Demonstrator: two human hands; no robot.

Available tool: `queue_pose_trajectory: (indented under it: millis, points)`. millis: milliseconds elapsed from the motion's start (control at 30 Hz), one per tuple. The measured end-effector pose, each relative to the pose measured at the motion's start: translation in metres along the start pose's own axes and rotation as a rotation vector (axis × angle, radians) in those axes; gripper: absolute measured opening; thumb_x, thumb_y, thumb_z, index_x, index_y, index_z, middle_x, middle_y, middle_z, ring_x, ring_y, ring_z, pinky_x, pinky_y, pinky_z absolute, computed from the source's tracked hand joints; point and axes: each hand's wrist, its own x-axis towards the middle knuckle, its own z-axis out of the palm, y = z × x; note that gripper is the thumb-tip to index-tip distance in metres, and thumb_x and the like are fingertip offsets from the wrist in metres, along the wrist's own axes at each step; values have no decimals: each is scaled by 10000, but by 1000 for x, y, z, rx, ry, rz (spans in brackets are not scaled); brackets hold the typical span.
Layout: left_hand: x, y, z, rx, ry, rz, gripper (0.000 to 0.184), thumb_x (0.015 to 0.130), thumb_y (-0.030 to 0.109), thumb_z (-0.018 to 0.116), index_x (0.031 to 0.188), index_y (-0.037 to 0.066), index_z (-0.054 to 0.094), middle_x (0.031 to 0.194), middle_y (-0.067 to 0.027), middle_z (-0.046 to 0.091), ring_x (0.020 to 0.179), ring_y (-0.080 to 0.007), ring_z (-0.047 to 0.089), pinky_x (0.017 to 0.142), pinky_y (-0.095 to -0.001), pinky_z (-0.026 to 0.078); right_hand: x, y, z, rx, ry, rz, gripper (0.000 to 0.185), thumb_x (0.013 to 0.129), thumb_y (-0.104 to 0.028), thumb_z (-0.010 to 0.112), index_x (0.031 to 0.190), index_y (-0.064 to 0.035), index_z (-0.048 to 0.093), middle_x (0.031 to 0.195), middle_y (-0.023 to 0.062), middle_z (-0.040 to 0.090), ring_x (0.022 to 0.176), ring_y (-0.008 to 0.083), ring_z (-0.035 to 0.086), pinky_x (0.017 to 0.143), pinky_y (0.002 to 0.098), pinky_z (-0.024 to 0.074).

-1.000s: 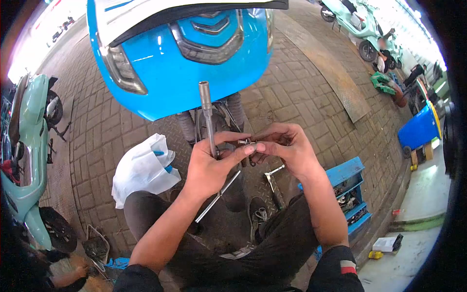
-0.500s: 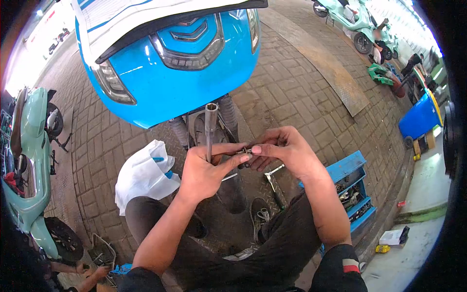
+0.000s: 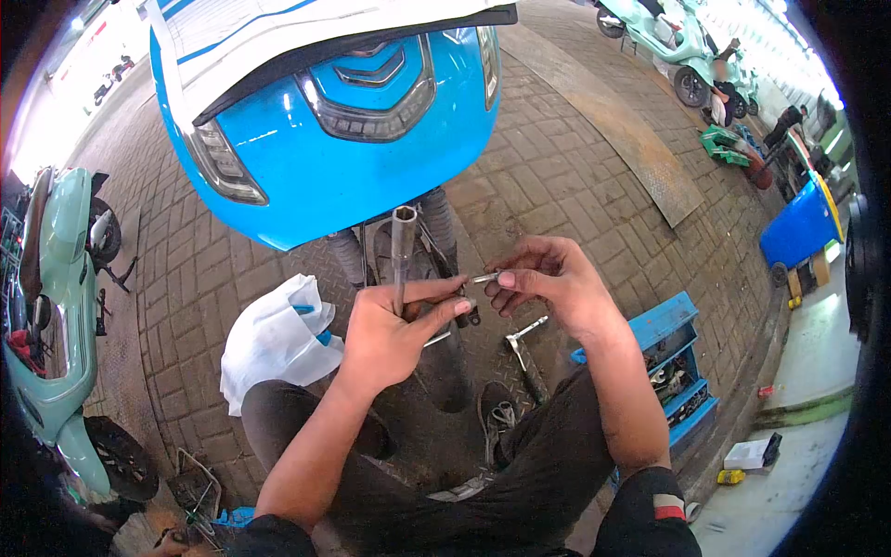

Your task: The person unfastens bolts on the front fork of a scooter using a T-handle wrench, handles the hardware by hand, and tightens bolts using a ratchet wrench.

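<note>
My left hand [image 3: 394,325] is closed round a T-handle socket wrench [image 3: 403,246], whose socket end points up. Between its thumb and index finger it also pinches a small dark metal part [image 3: 471,310]. Just to the right, my right hand [image 3: 548,286] pinches a small silver bolt-like piece [image 3: 484,278] between thumb and fingertips, pointing at the left fingertips. Both hands are above the front wheel of a blue scooter [image 3: 371,167]. A ratchet [image 3: 525,357] lies on the floor below my right hand.
A white bag [image 3: 277,339] lies left of the wheel. At the right is an open blue toolbox [image 3: 664,325], with a blue bin [image 3: 800,227] farther off. A pale green scooter [image 3: 65,306] stands at the left; part of another person shows at the lower left.
My right hand has moved slightly right, away from the left fingertips, with the silver piece now separate from the dark part. My left hand keeps its hold on the wrench.
</note>
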Motion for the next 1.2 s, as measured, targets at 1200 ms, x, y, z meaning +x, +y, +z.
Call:
queue_pose_trajectory:
  millis: [1200]
  points:
    - [5,-15,11,-207,81,80,271,979,86,728,1207,-61,734,1029,-109,790,918,-110,696,813,-276,548,-6,7,28,-537,197,-366,155,853,-7,792,1002,24,760,885,112,765,803,138,752,741,284,603]
